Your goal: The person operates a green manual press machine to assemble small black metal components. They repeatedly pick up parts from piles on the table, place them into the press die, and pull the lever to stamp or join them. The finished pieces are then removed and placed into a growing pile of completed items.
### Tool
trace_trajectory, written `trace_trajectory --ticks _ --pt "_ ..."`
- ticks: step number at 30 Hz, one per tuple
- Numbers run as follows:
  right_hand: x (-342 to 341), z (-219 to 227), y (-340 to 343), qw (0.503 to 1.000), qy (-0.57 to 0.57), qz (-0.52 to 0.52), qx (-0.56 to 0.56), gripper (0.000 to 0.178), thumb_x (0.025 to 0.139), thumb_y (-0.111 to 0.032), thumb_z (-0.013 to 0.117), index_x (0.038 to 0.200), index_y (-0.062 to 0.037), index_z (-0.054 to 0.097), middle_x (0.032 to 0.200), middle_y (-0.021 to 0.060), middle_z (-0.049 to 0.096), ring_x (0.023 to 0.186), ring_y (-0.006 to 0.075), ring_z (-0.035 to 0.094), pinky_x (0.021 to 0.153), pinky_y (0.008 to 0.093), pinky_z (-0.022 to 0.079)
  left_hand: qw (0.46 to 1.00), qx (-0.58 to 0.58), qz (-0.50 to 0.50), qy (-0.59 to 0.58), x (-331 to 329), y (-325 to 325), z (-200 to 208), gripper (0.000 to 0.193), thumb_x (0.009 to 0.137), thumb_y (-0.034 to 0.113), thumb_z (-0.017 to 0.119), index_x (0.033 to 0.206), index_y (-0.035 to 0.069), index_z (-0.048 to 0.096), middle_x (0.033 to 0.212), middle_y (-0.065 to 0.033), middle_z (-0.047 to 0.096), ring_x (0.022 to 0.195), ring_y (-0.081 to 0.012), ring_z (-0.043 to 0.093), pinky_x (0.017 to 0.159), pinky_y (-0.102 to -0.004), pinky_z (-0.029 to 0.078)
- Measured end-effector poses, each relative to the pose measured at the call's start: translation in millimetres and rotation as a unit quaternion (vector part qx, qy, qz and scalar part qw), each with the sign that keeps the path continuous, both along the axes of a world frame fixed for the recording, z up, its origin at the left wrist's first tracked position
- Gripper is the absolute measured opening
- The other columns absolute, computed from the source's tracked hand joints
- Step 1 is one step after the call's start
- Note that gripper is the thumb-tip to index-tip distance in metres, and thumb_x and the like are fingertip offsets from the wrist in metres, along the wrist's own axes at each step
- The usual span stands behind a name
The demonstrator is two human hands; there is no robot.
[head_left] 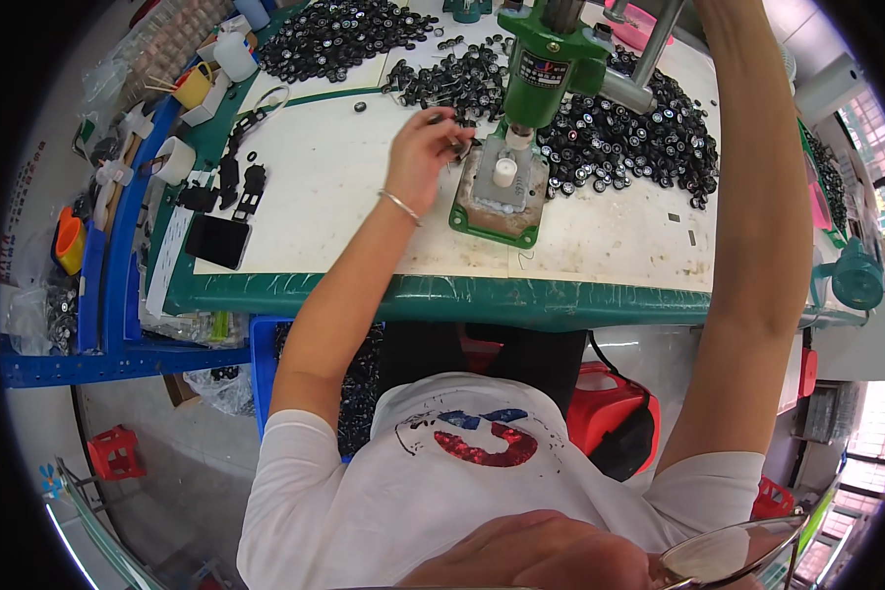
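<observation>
Press [539, 84] loading, apparently
Left hand [422, 154], left of it, pinches a dark part [456, 148]; right hand out of view, grip untellable — next needs seating, probably

"Where does this view look from?"

"The wearer's head, through the left one of two fisheye cameras worn side by side."

"Facing which way?"

"Steeply down, and forward. The desk [315, 187] fills much of the upper part, its near edge crossing around mid-height; floor [197, 501] shows below that edge."

"How near?"

"Closest are the glasses [728, 556] at the bottom, then the white shirt [472, 492]. The green press [541, 93], set back from the desk's near edge, lies farther off."

"And its spread?"

"Past the desk's left and right edges, lines bending toward a dark rim. This single view takes in wearer and desk together."
</observation>
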State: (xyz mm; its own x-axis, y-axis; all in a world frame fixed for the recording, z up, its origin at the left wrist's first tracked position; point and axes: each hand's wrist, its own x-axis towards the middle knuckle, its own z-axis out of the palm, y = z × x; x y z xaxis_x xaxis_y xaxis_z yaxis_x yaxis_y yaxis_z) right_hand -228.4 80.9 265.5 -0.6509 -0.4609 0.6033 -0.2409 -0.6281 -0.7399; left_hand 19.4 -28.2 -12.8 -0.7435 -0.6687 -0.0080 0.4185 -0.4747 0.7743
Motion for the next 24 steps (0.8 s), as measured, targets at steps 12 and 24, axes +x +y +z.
trace_trajectory --ticks 12,24 --pt "-10.4 -117.0 59.5 0.988 -0.046 -0.062 0.136 0.041 0.092 -0.043 0.054 0.109 -0.0054 0.059 0.089 0.0026 0.059 0.076 0.0133 0.056 0.064 0.0254 0.044 0.672 -0.556 0.046 -0.488 2.4 -11.9 -11.7 0.024 0.075 0.029 0.071 0.086 0.008 0.073 0.075 -0.0116 0.069 0.07 -0.0222 0.065 0.066 -0.0339 0.051" --pt "67.9 -281.8 127.6 0.795 0.279 -0.149 0.518 0.02 0.083 -0.026 0.067 0.093 -0.0093 0.065 0.086 0.0028 0.064 0.07 0.0166 0.059 0.064 0.0306 0.047 0.852 -0.383 0.054 -0.353 2.3 -42.6 -23.1 0.016 0.072 0.016 0.076 0.085 0.007 0.072 0.072 -0.0052 0.068 0.059 -0.01 0.059 0.052 -0.0236 0.042"
